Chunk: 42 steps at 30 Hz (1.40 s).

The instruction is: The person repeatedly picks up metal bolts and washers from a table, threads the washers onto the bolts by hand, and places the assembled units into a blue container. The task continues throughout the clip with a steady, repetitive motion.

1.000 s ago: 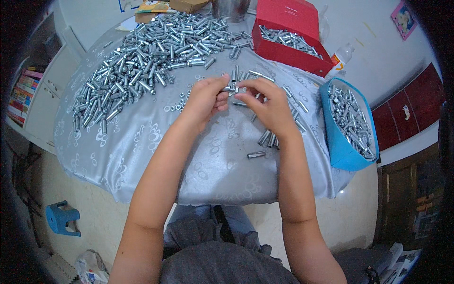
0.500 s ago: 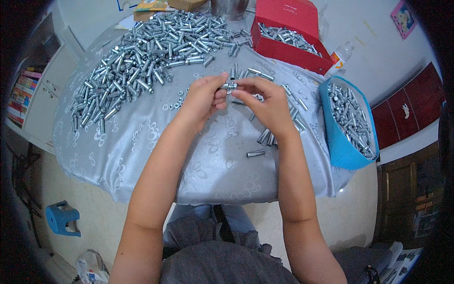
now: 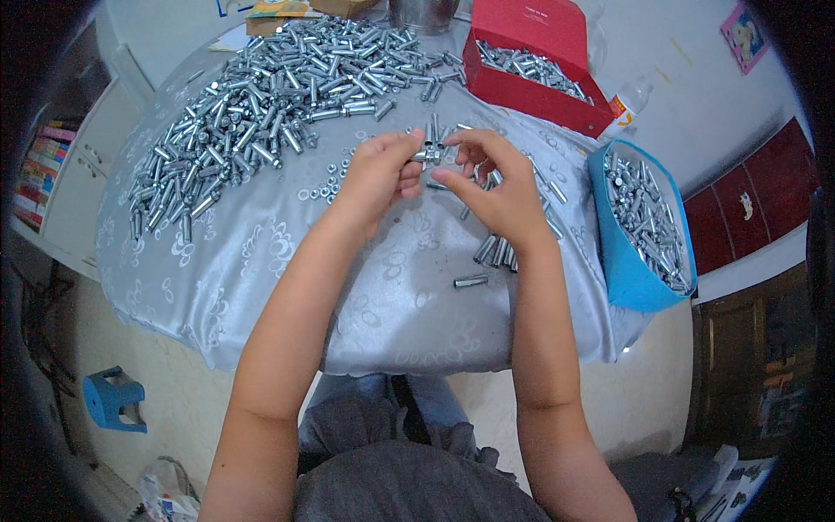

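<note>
At the hands [image 3: 379, 174] | fastener [image 3: 422, 157] | red box [image 3: 535, 43]: white print [image 3: 536, 14], probably lettering

The left hand [image 3: 380, 174] is hiding one end of a metal fastener [image 3: 427, 157]. The far edge of the view is cropping a metal bucket [image 3: 424, 15]; near left, a plastic bag [image 3: 167, 492] is running out of view.

The bolt [image 3: 429, 155] I hold is silver, the tablecloth [image 3: 391, 322] floral-patterned silvery grey, the box [image 3: 531, 103] red, the bin [image 3: 619, 252] blue.
</note>
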### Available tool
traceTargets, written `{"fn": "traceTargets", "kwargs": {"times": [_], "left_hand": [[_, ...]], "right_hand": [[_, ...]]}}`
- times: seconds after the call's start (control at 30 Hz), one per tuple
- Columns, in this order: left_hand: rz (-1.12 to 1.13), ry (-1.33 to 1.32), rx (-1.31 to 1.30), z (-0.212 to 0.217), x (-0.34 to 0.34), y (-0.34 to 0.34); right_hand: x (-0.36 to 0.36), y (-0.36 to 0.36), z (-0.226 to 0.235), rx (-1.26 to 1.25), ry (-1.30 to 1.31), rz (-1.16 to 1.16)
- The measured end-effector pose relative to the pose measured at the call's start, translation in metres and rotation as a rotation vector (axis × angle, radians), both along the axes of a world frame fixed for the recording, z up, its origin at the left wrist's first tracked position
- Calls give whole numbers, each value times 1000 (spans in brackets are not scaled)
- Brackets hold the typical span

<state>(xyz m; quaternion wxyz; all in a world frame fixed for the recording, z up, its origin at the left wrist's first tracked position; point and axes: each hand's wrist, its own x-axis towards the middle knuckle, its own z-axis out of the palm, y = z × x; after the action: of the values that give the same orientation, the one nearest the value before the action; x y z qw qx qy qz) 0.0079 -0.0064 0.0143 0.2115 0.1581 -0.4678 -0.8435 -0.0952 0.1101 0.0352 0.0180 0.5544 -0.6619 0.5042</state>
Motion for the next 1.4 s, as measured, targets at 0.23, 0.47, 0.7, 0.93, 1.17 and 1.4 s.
{"fn": "traceTargets", "kwargs": {"times": [0.23, 0.47, 0.7, 0.93, 1.17, 1.4], "left_hand": [[-18, -30, 8, 4, 1, 4], [-15, -85, -31, 4, 2, 4], [-39, -56, -11, 5, 2, 5], [-53, -47, -9, 4, 2, 5], [-11, -86, -8, 7, 3, 8], [-35, -46, 3, 5, 4, 6]], "right_hand": [[-7, 6, -4, 156, 54, 25], [-5, 1, -6, 108, -9, 35], [-5, -2, -4, -25, 66, 69], [-9, 0, -6, 54, 102, 70], [3, 1, 1, -22, -75, 1], [-7, 1, -10, 332, 13, 21]]}}
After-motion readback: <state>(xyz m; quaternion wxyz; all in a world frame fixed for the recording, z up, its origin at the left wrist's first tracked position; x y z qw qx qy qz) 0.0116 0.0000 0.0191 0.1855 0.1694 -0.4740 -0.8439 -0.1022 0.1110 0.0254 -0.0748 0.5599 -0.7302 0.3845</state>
